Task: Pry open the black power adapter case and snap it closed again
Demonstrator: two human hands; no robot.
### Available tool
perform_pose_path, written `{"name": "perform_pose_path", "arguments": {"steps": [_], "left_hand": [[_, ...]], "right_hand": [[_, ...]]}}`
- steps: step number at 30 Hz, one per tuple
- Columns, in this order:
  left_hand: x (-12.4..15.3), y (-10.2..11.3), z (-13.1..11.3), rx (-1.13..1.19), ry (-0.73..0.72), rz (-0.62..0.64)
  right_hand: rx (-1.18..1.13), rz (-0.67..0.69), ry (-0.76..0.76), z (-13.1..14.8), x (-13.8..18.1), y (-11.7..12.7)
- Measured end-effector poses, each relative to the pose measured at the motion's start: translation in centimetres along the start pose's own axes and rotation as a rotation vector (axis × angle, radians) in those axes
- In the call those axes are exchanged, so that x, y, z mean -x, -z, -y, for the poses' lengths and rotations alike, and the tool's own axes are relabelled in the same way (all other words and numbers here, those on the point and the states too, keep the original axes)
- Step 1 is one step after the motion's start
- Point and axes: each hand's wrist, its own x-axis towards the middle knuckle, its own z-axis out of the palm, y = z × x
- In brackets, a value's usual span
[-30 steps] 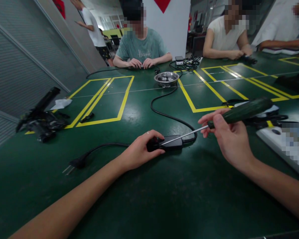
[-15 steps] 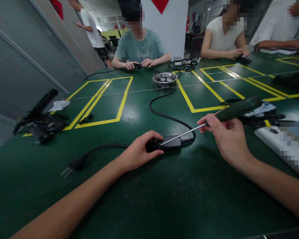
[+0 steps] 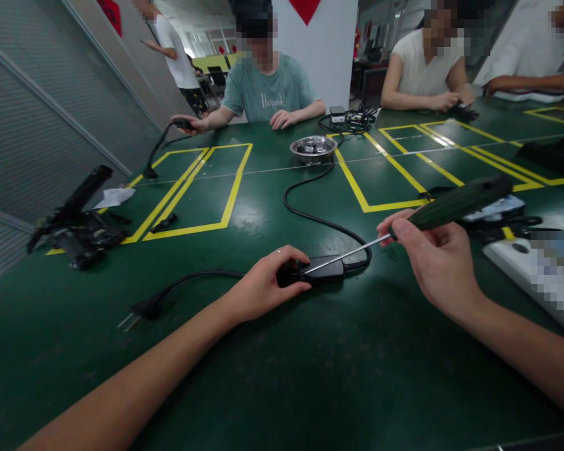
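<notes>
My left hand [image 3: 263, 285] grips the left end of a black power adapter [image 3: 328, 268] lying on the green table, thumb and fingers on opposite sides. In my right hand [image 3: 439, 257] is a screwdriver with a dark green handle [image 3: 465, 199]. Its thin metal shaft [image 3: 355, 252] slants down to the left, and the tip meets the adapter beside my left fingers. Exactly what the tip touches is too small to tell. A cord with a two-pin plug [image 3: 145, 307] runs out to the left, and another black cable [image 3: 319, 219] curves away from the adapter's right end.
A metal bowl [image 3: 313, 149] with small parts stands beyond the adapter. Black gear [image 3: 82, 232] lies at left, a white device [image 3: 526, 269] at right. Yellow tape [image 3: 223, 224] marks the table [image 3: 282, 388]. Across it, a co-worker in green [image 3: 272, 88] holds a black item; others sit at right.
My hands, the screwdriver and the adapter keep their positions, with the view shifted slightly. The co-worker opposite has moved one hand out to the left, lifting a black item with its cord.
</notes>
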Motion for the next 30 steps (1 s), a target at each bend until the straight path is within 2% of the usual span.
{"name": "perform_pose_path", "arguments": {"steps": [3,8,10,18,25,30], "left_hand": [[0.0,0.0,-0.1,-0.008,0.005,0.003],[0.0,-0.1,0.1,-0.002,0.002,-0.007],[0.0,-0.1,0.1,-0.005,-0.002,-0.011],[0.0,-0.1,0.0,-0.011,-0.016,-0.012],[0.1,-0.1,-0.1,0.0,-0.008,-0.003],[0.0,-0.1,-0.1,-0.01,-0.012,-0.008]], "right_hand": [[0.069,-0.036,-0.006,-0.2,0.0,-0.1],[-0.243,0.067,-0.046,-0.1,0.2,-0.3],[-0.289,0.099,-0.053,0.0,0.2,-0.2],[-0.013,-0.042,-0.099,-0.8,-0.1,-0.2],[0.009,-0.058,-0.132,-1.1,-0.2,-0.2],[-0.141,-0.062,-0.22,-0.9,-0.1,-0.4]]}}
